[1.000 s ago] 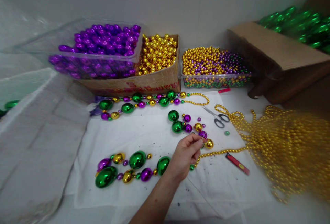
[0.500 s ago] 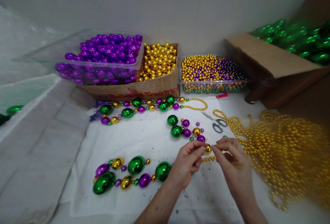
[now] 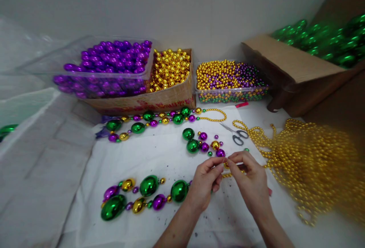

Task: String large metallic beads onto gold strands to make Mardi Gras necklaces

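My left hand (image 3: 207, 179) is closed in a pinch, its fingertips at a thin thread (image 3: 224, 160). My right hand (image 3: 248, 174) pinches at the same spot, thumb and forefinger almost touching the left fingertips. Just under them a shiny gold bead (image 3: 226, 165) shows, partly covered by the right thumb. A string of small gold beads (image 3: 227, 175) passes behind the hands. To the left lies a bead strand with large green (image 3: 179, 191), purple and gold beads, its right end hidden by my left hand. Loose beads (image 3: 204, 147) in green, purple and gold lie beyond my fingers.
Scissors (image 3: 238, 137) lie beside a heap of gold bead chains (image 3: 310, 160). Another bead necklace (image 3: 138, 127) stretches along the back. Behind stand a clear tub of purple beads (image 3: 114, 75), a carton of gold beads (image 3: 173, 101), a mixed-bead tray (image 3: 232, 91) and a cardboard box (image 3: 299, 63).
My right hand has moved left so its fingertips meet those of my left hand, covering more of the gold bead. The whole view has shifted slightly.
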A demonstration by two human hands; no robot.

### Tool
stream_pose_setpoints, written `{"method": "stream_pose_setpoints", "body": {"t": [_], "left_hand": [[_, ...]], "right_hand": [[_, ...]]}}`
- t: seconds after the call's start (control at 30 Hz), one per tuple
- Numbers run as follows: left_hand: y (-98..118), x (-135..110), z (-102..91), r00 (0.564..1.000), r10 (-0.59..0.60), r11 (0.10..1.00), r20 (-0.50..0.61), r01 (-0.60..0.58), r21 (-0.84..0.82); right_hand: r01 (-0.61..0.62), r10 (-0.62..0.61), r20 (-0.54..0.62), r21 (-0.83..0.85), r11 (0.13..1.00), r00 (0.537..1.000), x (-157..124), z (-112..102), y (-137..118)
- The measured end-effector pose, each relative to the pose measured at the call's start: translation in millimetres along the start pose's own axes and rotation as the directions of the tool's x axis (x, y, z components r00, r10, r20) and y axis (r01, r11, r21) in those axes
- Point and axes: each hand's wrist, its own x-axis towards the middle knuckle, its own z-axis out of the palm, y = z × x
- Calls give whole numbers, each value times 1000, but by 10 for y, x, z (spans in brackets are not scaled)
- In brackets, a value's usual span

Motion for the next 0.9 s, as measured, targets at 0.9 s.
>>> {"method": "stream_pose_setpoints", "body": {"t": [0.9], "left_hand": [[-81, -15, -30, 995, 100, 978, 3, -99, 182]], "right_hand": [[-179, 173, 52, 162, 970, 984, -7, 3, 61]]}}
